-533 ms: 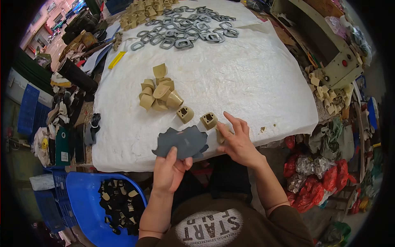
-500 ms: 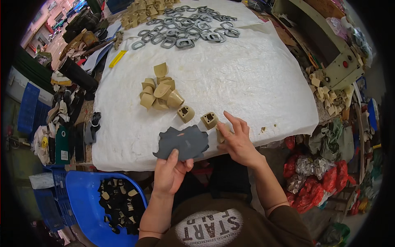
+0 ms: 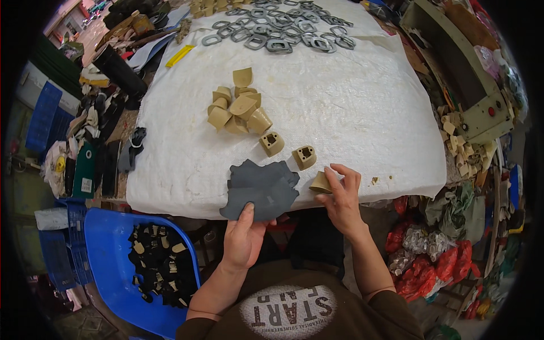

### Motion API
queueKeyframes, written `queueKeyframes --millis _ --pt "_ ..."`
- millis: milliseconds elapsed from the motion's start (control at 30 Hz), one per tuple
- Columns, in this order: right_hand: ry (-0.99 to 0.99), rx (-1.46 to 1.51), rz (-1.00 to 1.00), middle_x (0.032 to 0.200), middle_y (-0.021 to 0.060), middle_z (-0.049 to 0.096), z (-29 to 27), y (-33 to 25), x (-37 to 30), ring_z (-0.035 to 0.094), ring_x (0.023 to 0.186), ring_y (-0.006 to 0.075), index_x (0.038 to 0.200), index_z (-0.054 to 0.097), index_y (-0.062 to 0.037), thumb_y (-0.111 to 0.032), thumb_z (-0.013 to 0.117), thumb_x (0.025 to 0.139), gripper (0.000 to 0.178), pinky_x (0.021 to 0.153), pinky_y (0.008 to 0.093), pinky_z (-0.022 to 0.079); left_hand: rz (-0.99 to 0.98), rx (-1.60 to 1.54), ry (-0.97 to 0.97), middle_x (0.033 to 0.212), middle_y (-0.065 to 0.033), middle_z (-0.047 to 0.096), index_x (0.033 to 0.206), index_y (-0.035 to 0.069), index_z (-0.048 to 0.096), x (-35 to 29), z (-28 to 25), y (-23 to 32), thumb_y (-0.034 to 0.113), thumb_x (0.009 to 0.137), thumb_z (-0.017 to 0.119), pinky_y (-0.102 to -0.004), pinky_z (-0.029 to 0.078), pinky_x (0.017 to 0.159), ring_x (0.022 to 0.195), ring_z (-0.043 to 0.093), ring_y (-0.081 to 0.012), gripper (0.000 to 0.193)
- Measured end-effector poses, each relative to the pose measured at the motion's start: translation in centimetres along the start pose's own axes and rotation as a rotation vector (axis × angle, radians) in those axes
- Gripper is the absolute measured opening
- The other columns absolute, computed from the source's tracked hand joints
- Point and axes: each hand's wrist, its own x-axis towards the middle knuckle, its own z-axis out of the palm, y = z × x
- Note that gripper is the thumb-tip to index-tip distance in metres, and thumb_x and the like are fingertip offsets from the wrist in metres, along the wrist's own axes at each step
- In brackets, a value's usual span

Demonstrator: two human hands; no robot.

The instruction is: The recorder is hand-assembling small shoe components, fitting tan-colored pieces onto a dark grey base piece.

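My left hand (image 3: 245, 241) grips a dark grey, leather-like sheet (image 3: 263, 190) with a scalloped edge, thumb on top and fingers beneath. The sheet lies over the table's front edge. To its right, my right hand (image 3: 344, 198) pinches a tan shoe heel (image 3: 321, 182) between thumb and fingers at the table edge. Two more heels stand just beyond, one (image 3: 304, 157) nearer that hand and another (image 3: 272, 144) to its left, both with holed ends showing. Farther back lies a small pile of tan heels (image 3: 242, 106).
Many grey rings (image 3: 279, 45) cover the far end of the white-covered table (image 3: 368, 113). A yellow strip (image 3: 180, 56) lies at the far left. Below left stands a blue tub (image 3: 105, 249) of black and tan pieces. Red bags (image 3: 422, 277) and a green metal machine (image 3: 481, 116) are at right.
My right hand's fingers have closed in around the heel at the edge, which now shows more. The grey sheet stays in my left hand. The whole view has shifted slightly.
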Motion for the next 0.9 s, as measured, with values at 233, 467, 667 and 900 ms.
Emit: queueKeyframes --millis 233,467,667,900 --pt "0.083 0.550 0.044 0.111 0.0164 0.054 -2.3 -4.3 -0.1 0.055 0.101 0.0273 0.119 0.051 0.0026 0.007 0.070 0.069 0.054 0.085 0.0349 0.046 0.085 0.036 -0.043 0.131 -0.0119 0.047 0.131 0.001 0.039 -0.5 1.0 0.5 0.014 0.097 0.038 -0.0405 0.039 0.099 0.118 0.048 -0.0231 0.036" --pt "0.090 0.828 -0.196 0.115 0.0185 0.055 -0.5 -7.7 0.9 0.057 0.100 0.0298 0.113 0.054 -0.0008 -0.005 0.077 0.069 0.050 0.082 0.0363 0.048 0.019 0.099 -0.077 0.133 -0.0154 0.045 0.132 -0.001 0.038 -1.4 2.9 0.8 0.016 0.097 0.038 -0.0387 0.038 0.103 0.121 0.046 -0.0254 0.039" --pt "0.137 0.797 -0.314 0.111 0.0165 0.057 -0.2 -7.5 1.1 0.057 0.095 0.0299 0.111 0.055 -0.0021 -0.010 0.076 0.072 0.045 0.081 0.0385 0.047 0.020 -0.005 -0.181 0.138 -0.0211 0.041 0.134 -0.006 0.034 -1.8 2.7 0.9 0.013 0.099 0.032 -0.0390 0.034 0.107 0.127 0.042 -0.0262 0.040" --pt "0.160 0.781 -0.317 0.110 0.0156 0.058 -0.4 -7.5 1.1 0.056 0.093 0.0300 0.110 0.055 -0.0024 -0.009 0.076 0.070 0.046 0.079 0.0387 0.047 0.015 -0.029 -0.200 0.139 -0.0213 0.039 0.134 -0.006 0.034 -2.2 3.2 0.8 0.014 0.099 0.033 -0.0392 0.033 0.107 0.127 0.042 -0.0265 0.041"
